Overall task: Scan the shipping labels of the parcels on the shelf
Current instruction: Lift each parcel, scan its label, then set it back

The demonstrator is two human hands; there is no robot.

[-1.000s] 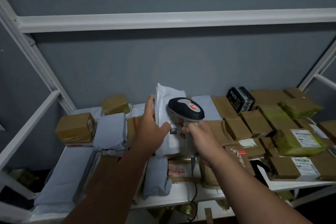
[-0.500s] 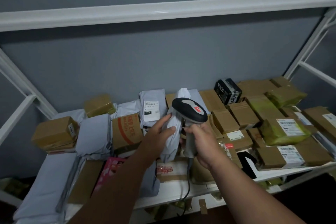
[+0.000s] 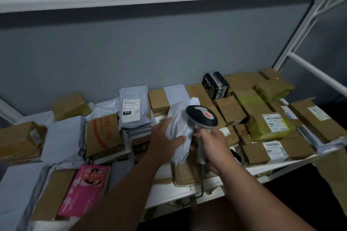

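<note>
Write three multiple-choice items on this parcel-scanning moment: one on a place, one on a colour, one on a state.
1. Where does the black box stand?
A. at the back of the shelf
B. at the front edge
C. on the floor

2. What colour is the flat box at the front left?
A. green
B. pink
C. blue

3. What does the right hand do?
A. hangs idle
B. presses a carton
C. grips the scanner

Answers: 1 A, it stands by the wall. 2 B, its face is pink. 3 C, fingers wrap the handle while the left hand holds the grey mailer bag.
</note>
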